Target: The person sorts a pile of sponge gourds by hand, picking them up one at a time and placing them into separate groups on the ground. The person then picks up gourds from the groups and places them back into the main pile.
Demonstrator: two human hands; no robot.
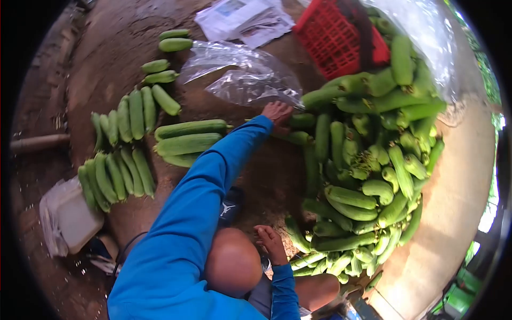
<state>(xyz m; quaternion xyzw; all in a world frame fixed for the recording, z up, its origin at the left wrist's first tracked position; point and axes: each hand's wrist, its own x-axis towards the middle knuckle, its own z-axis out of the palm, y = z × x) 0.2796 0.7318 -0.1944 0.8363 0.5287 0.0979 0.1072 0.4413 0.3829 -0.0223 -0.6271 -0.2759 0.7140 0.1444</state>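
A large heap of long green gourds (352, 205) lies on my right. My left hand (277, 113) reaches across to the heap's upper left edge, its fingers bent downward beside the rim of a clear plastic bag (250, 74). Gourd ends lie right at that hand; I cannot tell what is under its fingers. My right hand (271, 244) hovers by my knee, loosely curled and empty, left of the heap's lower part. Left of my left forearm, a few thick gourds (189, 144) are stacked side by side, partly behind the sleeve.
Two rows of gourds, an upper row (136, 114) and a lower row (117, 178), lie on the dirt floor at left. A red basket (336, 40) tilts behind the heap. Newspapers (242, 21) lie at the top. A whitish plastic container (77, 216) stands at lower left.
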